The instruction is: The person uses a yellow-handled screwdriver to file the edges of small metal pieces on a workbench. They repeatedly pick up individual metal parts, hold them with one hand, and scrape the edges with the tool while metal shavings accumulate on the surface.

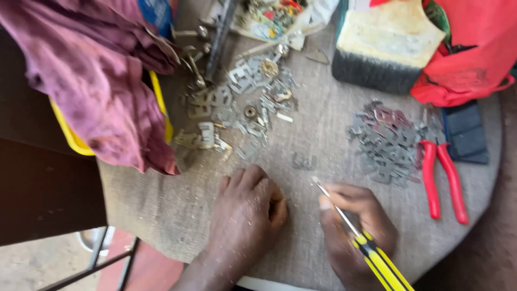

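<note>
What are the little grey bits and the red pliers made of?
The little grey pieces look like dull, thin metal: flat, stamped shapes with a grey sheen. The pliers likely have metal jaws, though those are hard to see; their handles seem to wear smooth red plastic or rubber sleeves.

Both hands, left hand (245, 213) and right hand (353, 229), look bare and dust-flecked; no sleeves, seemingly no rings.

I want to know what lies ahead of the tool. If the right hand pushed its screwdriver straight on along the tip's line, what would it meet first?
Probably the small grey metal piece lying alone on the burlap cloth, up-left of the screwdriver in the right hand. Depth is uncertain.
</note>
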